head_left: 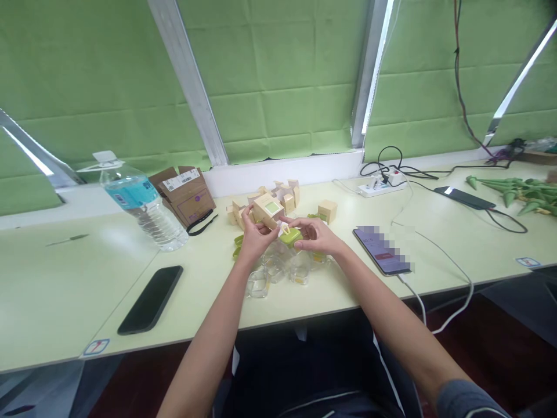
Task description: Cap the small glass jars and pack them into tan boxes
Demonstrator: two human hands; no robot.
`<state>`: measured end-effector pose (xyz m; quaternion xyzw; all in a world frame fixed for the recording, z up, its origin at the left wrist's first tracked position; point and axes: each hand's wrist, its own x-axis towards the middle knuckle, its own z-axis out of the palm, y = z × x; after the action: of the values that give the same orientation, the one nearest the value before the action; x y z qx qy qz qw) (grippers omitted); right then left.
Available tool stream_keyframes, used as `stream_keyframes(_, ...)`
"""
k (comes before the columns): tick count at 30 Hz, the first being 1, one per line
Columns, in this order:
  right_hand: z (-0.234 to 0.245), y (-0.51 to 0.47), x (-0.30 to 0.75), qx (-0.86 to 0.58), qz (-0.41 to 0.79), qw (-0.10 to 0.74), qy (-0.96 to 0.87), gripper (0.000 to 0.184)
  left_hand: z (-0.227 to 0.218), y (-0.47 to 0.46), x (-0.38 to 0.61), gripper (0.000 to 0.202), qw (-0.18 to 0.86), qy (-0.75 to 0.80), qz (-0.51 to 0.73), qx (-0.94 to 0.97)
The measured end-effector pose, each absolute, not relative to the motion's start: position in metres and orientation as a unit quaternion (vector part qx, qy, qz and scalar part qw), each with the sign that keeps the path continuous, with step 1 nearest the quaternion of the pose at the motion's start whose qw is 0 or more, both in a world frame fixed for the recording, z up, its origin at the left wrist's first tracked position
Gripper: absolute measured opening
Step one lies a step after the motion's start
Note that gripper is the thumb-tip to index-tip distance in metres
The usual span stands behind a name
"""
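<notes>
**Small box and green case held over a loose heap**

Near edge: a dark phone (150, 300) lay on the table (204, 293), left of the arms. Clear plastic cases (258, 284) lay heaped below the hands; a wrist brushing them might, I judged, have sent one toward the edge.

Middle: left hand (253, 237) pinched a small box (265, 210), tilted, between thumb and fingers. Right hand (317, 235) gripped a green case (290, 237) just beside the box's lower end; whether the two touched, I could not tell. Too hard a squeeze could have creased the card; a slack one could have dropped the case into the heap. Right of them, a second phone (383, 249); its white cable (471, 290) hung past the edge, where a snag might have dragged it.

Beyond: more small boxes (289, 202); at left, a water bottle (141, 203) beside a brown carton (187, 200).
</notes>
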<state>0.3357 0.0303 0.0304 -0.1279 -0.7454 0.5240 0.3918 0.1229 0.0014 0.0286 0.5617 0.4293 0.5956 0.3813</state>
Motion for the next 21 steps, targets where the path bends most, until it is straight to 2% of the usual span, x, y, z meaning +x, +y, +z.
stream_keyframes(21,0.0287,0.0394,0.3344,-0.265,0.457,0.423,-0.737,0.059,0.0279,-0.0002,0.1305,0.107,0.331,0.378,0.628,0.594)
